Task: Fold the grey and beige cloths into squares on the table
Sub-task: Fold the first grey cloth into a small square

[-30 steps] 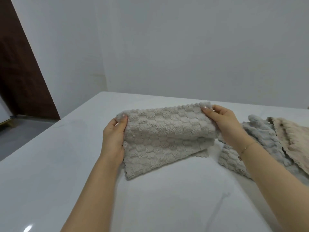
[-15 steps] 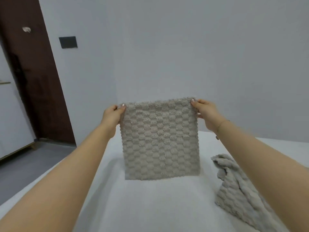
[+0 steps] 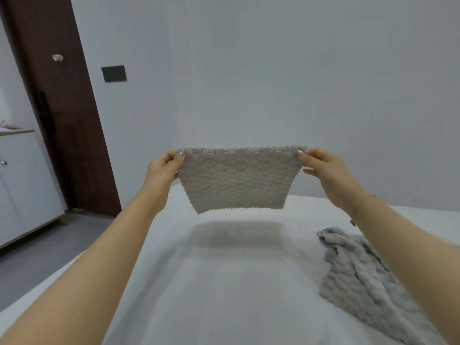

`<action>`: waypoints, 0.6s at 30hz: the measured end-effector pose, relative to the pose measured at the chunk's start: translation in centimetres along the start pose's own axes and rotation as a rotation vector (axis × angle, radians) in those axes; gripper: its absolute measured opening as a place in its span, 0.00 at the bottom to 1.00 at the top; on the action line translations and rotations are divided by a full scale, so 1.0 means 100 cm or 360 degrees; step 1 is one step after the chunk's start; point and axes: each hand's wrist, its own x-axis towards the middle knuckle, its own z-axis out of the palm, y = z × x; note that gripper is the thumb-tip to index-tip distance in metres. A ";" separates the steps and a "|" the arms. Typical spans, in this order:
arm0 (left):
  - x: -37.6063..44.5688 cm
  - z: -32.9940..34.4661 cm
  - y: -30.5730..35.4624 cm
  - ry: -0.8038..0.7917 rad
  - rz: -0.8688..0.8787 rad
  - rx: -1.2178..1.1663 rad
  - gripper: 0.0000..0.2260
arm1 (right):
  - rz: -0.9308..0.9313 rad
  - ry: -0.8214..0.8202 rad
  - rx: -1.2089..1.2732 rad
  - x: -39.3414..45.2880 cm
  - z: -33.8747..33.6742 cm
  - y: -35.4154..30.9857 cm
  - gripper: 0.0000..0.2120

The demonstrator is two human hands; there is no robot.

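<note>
A textured beige-grey cloth is stretched out in the air above the white table, its free edge swung up away from me and casting a shadow on the tabletop. My left hand pinches its upper left corner. My right hand pinches the upper right corner. A second grey cloth lies crumpled on the table at the right, partly behind my right forearm.
A dark brown door stands at the left, with a white cabinet beside it. A black wall plate is on the grey wall. The table's left edge runs under my left forearm.
Both hands lifted the cloth off the table and opened it out. It hung straight down half a second ago; now its lower edge has swung up and away, and the hands are farther apart.
</note>
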 end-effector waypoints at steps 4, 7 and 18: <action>-0.065 -0.019 -0.048 -0.0058 -0.0123 0.0154 0.07 | 0.0113 -0.0007 -0.0030 -0.074 -0.003 0.050 0.06; -0.110 -0.032 -0.075 -0.0011 -0.0153 0.0161 0.06 | 0.0201 -0.0110 -0.0119 -0.115 -0.002 0.082 0.11; -0.179 -0.047 -0.115 -0.0092 -0.0368 0.0191 0.11 | 0.0108 -0.0164 -0.0132 -0.191 0.011 0.114 0.13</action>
